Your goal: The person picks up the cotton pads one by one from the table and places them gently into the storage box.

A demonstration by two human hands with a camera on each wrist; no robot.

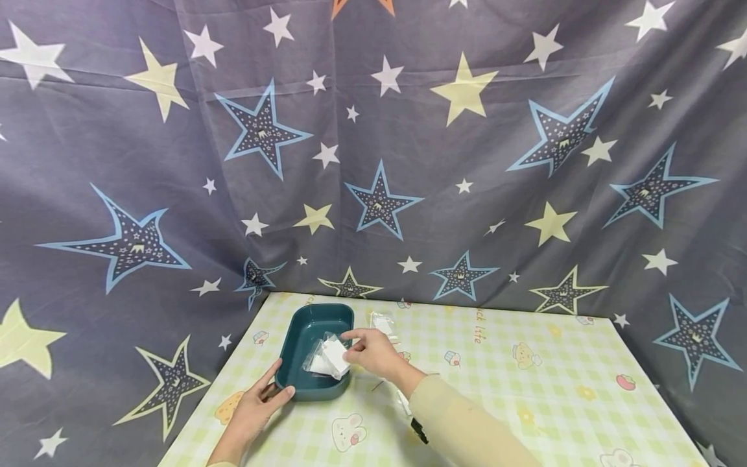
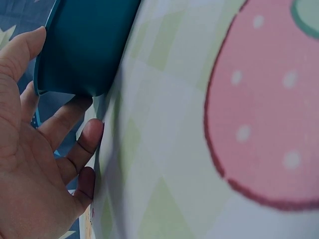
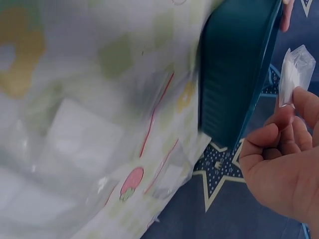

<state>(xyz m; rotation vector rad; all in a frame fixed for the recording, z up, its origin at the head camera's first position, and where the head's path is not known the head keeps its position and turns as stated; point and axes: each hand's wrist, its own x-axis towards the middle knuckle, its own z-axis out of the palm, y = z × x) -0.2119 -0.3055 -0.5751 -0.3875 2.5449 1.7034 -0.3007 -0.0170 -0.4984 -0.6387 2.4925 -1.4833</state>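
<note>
A dark teal rectangular tray (image 1: 321, 393) stands on the table's left part. My left hand (image 1: 253, 410) holds its near left corner, thumb on the near side and fingers along the left wall. Over the tray, my right hand (image 1: 376, 353) pinches a small clear plastic bag with a white piece inside (image 1: 336, 357) between thumb and fingertips. In the right wrist view, this bag (image 3: 295, 74) is raised beyond the tray's rim. Another clear bag with white contents (image 1: 317, 365) shows just under it, partly covered.
More clear bags with white contents lie right of the tray, one behind the right hand (image 1: 382, 322) and one beside the right forearm (image 1: 404, 403). Red zip lines show on bags (image 3: 172, 174) in the right wrist view. A star-patterned curtain (image 1: 397, 143) hangs behind the checked tablecloth (image 1: 496, 402).
</note>
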